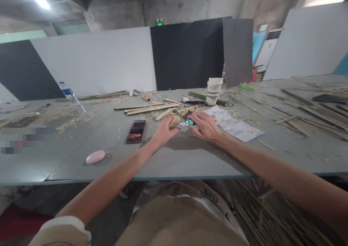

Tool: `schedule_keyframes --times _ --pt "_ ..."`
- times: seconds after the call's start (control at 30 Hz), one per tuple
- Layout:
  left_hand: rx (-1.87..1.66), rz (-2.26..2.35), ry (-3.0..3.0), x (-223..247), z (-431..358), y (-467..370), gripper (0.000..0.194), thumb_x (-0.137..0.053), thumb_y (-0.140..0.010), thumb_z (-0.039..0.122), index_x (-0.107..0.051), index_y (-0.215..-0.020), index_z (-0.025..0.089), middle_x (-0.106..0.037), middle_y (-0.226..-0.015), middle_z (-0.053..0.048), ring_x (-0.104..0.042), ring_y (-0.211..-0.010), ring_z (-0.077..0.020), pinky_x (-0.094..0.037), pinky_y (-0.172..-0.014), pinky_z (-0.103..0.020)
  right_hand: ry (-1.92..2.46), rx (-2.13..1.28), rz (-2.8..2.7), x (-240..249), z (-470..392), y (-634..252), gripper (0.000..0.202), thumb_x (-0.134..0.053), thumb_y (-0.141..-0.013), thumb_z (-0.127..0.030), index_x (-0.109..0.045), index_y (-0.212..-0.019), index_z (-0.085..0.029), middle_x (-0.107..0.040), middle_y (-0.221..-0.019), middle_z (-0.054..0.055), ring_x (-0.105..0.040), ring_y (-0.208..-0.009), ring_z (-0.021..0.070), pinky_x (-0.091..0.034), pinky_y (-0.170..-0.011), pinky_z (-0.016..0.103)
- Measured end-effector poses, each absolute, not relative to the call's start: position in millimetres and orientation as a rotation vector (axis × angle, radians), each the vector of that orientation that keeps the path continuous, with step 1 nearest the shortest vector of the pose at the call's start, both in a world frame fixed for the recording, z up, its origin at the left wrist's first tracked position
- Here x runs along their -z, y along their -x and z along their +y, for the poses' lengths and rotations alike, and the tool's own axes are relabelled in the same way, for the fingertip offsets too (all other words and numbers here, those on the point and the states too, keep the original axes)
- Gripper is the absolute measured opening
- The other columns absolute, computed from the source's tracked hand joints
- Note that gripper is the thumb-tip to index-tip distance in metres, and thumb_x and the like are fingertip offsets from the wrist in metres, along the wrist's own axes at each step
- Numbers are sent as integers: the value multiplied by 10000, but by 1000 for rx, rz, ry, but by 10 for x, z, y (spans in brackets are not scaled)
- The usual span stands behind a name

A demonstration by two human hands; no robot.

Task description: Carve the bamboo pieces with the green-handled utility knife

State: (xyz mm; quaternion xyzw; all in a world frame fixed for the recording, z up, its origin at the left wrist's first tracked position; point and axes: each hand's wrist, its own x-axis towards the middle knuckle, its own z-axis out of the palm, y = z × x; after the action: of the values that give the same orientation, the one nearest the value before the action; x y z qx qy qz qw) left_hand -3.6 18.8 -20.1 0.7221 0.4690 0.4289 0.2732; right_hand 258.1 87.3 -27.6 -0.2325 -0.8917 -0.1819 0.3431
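Grey surface [67, 169] is pretty littered; tan piece [175, 121] is pinched by left hand [164, 130], green tool [190, 122] gripped in right hand [205, 125], held close, probably for control.

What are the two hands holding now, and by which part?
The left hand holds a tan piece by its left side. The right hand holds a green-and-black tool by its handle, metal end exposed.

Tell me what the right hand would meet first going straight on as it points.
Probably the pale piece in the left hand, with the green tool in the right hand touching it first; how they line up in depth is hard to judge.
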Motion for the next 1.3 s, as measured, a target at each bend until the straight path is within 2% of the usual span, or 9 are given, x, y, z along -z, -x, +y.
schedule_keyframes --times 0.27,0.47,0.7,1.3 --pt "-1160 1428 -2070 154 152 57 413 -758 -1085 433 -711 -1402 173 -733 -1402 -128 -744 -1220 -272 -666 -1053 -503 637 508 -2376 256 861 -2521 417 -675 -1108 -509 -685 -1312 -146 -698 -1222 82 -685 -1078 155 -644 -971 355" --pt "-1174 1445 -2070 146 145 69 373 -754 -1089 443 -732 -1327 157 -763 -1291 -106 -763 -1114 -241 -683 -979 -453 636 514 -2450 235 816 -2525 412 -680 -1107 -500 -685 -1314 -144 -699 -1217 81 -689 -1076 153 -647 -944 337" --pt "-1196 1452 -2078 167 161 71 384 -758 -1086 435 -728 -1355 164 -750 -1351 -117 -756 -1169 -257 -679 -1012 -473 684 539 -2455 225 802 -2518 412 -684 -1107 -489 -683 -1333 -145 -700 -1235 85 -694 -1086 155 -653 -946 339" --pt "-1166 1460 -2095 189 192 101 366 -753 -1090 442 -735 -1315 154 -765 -1276 -102 -766 -1090 -234 -689 -951 -434 672 539 -2466 277 844 -2521 427 -678 -1109 -504 -682 -1344 -147 -702 -1229 83 -694 -1072 153 -652 -950 344"
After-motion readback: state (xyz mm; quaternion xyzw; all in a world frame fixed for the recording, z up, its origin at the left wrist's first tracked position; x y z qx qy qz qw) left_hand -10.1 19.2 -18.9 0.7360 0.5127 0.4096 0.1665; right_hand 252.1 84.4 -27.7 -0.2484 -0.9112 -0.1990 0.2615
